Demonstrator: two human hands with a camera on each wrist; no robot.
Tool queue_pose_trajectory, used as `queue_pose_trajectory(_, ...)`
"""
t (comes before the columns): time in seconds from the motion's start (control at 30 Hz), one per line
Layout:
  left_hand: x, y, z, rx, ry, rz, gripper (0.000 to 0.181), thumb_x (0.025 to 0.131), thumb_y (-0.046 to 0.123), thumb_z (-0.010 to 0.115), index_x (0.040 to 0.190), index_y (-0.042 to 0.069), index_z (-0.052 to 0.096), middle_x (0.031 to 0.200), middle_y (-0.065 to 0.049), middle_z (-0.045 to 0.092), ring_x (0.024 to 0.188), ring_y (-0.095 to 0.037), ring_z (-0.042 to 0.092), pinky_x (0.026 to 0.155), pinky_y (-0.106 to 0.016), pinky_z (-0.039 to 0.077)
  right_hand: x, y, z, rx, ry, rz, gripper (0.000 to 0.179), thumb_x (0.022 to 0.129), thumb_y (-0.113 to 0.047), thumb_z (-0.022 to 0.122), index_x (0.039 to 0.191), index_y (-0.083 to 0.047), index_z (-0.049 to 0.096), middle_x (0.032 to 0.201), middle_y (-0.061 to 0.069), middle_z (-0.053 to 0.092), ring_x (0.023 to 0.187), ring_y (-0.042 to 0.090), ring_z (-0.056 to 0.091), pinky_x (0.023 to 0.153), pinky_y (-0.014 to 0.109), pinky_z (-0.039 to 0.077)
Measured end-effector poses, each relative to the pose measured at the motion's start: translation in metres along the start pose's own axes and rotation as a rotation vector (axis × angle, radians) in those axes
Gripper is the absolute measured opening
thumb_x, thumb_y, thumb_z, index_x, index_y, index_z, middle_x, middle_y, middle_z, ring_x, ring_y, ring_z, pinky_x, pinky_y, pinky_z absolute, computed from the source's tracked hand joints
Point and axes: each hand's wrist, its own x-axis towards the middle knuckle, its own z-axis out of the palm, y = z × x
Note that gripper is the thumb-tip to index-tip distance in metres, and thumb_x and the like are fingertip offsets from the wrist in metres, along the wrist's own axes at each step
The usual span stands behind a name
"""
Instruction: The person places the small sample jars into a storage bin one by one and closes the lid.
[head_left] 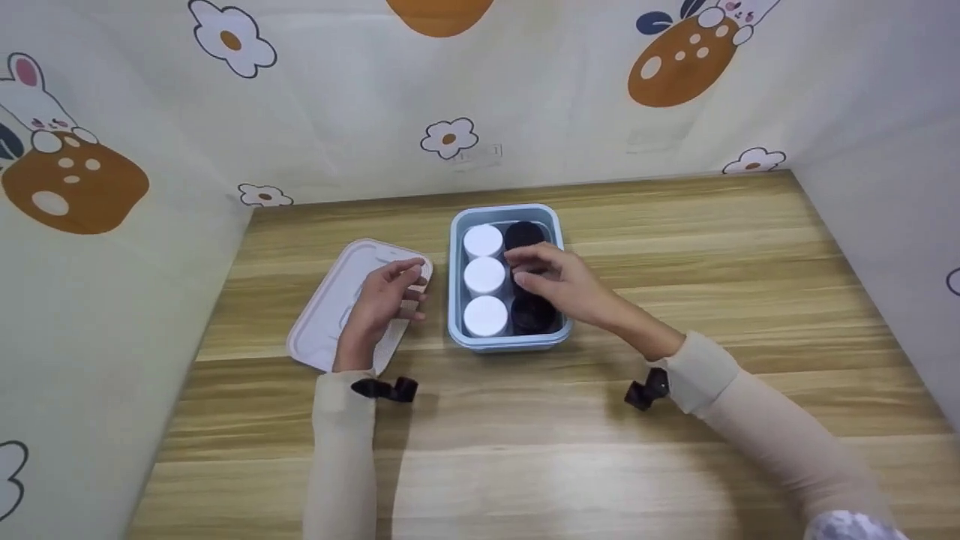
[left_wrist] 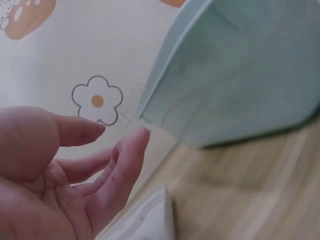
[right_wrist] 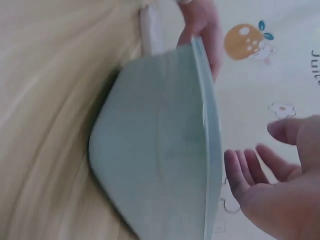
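Observation:
A light blue plastic box (head_left: 454,300) stands on the table in the head view. Inside it are three white round-topped items (head_left: 485,316) down the left column and several black ones (head_left: 533,313) down the right. My right hand (head_left: 566,283) hovers over the right column with loosely bent fingers and nothing held, partly covering the middle black item. Over the lid (head_left: 319,330), a pale flat one lying left of the box, is my left hand (head_left: 382,300), fingers relaxed and apart. In the left wrist view its fingertips are near the box's side wall (left_wrist: 235,85).
The wooden table (head_left: 675,465) meets a patterned cloth backdrop (head_left: 360,112) behind the box and at both sides. Each wrist wears a small black camera, such as the one on the right wrist (head_left: 646,388).

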Motion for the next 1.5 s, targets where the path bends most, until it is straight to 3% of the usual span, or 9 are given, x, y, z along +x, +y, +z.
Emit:
queue_pose_trajectory(0.17,-0.008,-0.002,-0.019,0.103,0.051,0.036,0.042,0.107,0.024,0.046,0.142,0.002,0.052,0.12,-0.018,0.062,0.089,-0.017,0.068,0.065,-0.028,0.062,-0.003,-0.013,0.024,0.251,0.087,0.1,0.042,0.101,-0.004,0.053,0.14,0.01,0.048,0.141,0.031,0.051,0.124,0.038,0.057,0.1,0.031,0.055)
queue_pose_trajectory(0.27,-0.014,-0.004,-0.031,0.177,0.084,0.064,0.043,0.107,0.023,0.044,0.143,0.0,0.05,0.127,-0.023,0.062,0.099,-0.023,0.069,0.069,-0.026,0.062,-0.007,-0.02,0.039,0.369,0.089,0.13,0.046,0.102,-0.006,0.05,0.144,0.009,0.043,0.145,0.031,0.048,0.131,0.039,0.053,0.105,0.038,0.053)
queue_pose_trajectory(0.57,-0.028,-0.012,-0.07,0.364,0.247,0.093,0.044,0.106,0.021,0.044,0.142,-0.003,0.05,0.128,-0.026,0.06,0.108,-0.026,0.06,0.076,-0.02,0.058,-0.022,-0.034,0.097,0.541,-0.123,0.154,0.054,0.104,-0.011,0.046,0.153,0.007,0.03,0.155,0.027,0.038,0.144,0.038,0.041,0.114,0.04,0.044)
queue_pose_trajectory(0.7,-0.032,-0.013,-0.085,0.47,0.332,0.116,0.042,0.105,0.02,0.046,0.141,-0.002,0.052,0.13,-0.026,0.061,0.118,-0.033,0.059,0.093,-0.031,0.053,-0.026,-0.03,0.122,0.553,-0.223,0.165,0.059,0.105,-0.012,0.043,0.155,0.007,0.021,0.159,0.028,0.03,0.147,0.04,0.035,0.118,0.045,0.04)
queue_pose_trajectory(0.8,-0.034,-0.013,-0.096,0.528,0.365,0.11,0.043,0.105,0.019,0.047,0.141,-0.003,0.052,0.135,-0.027,0.059,0.126,-0.037,0.056,0.105,-0.043,0.047,-0.027,-0.025,0.142,0.564,-0.246,0.213,0.06,0.105,-0.013,0.041,0.157,0.006,0.016,0.16,0.029,0.026,0.148,0.043,0.031,0.12,0.05,0.035)
queue_pose_trajectory(1.03,-0.034,-0.02,-0.119,0.602,0.339,0.061,0.047,0.104,0.017,0.047,0.144,-0.006,0.045,0.136,-0.032,0.056,0.128,-0.043,0.054,0.107,-0.051,0.047,-0.015,-0.007,0.177,0.647,-0.11,0.375,0.061,0.106,-0.014,0.041,0.157,0.007,0.014,0.16,0.031,0.023,0.147,0.046,0.032,0.117,0.053,0.039)
queue_pose_trajectory(1.2,-0.029,-0.025,-0.129,0.644,0.239,0.003,0.052,0.105,0.02,0.044,0.146,-0.01,0.039,0.139,-0.035,0.052,0.13,-0.046,0.052,0.109,-0.052,0.045,-0.004,0.007,0.187,0.753,0.015,0.46,0.066,0.106,-0.017,0.041,0.157,0.007,0.007,0.163,0.029,0.017,0.148,0.043,0.03,0.118,0.052,0.037)
queue_pose_trajectory(1.5,-0.026,-0.023,-0.133,0.646,0.124,-0.014,0.05,0.105,0.016,0.041,0.139,-0.019,0.042,0.141,-0.04,0.046,0.133,-0.05,0.047,0.113,-0.054,0.042,0.013,0.022,0.194,0.85,0.118,0.482,0.068,0.106,-0.021,0.04,0.157,0.008,0.006,0.161,0.027,0.024,0.145,0.041,0.034,0.119,0.051,0.037)
